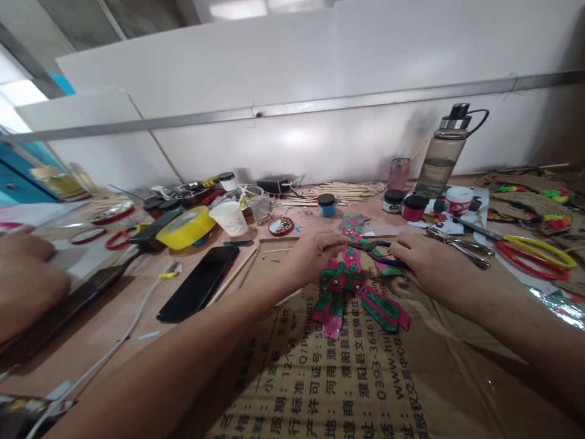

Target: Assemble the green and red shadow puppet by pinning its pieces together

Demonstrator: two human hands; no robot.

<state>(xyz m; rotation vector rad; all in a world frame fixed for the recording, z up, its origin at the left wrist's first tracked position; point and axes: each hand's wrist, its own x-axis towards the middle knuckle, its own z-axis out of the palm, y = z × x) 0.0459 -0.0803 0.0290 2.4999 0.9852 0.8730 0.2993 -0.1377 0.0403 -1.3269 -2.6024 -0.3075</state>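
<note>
A jointed cut-out figure [342, 276], painted pink and green with small shiny fasteners at its joints, lies on a flattened brown cardboard sheet [347, 378]. My right hand [423, 259] is closed round the dark blue handles of a pair of pliers [375, 246]. Their jaws point left, over the upper part of the figure. At the jaw tips, my left hand [323, 247] is pinched above the figure's body; what its fingertips grip is too small to make out. Both hands partly cover the figure and its surroundings.
A black phone [201, 283], yellow tape roll [186, 227], white cup [229, 219] and dish of beads [280, 226] stand left. Paint jars [415, 208], a water bottle [439, 152], another metal tool [461, 244] and scissors [532, 256] are right. Another person's hand [31, 280] is far left.
</note>
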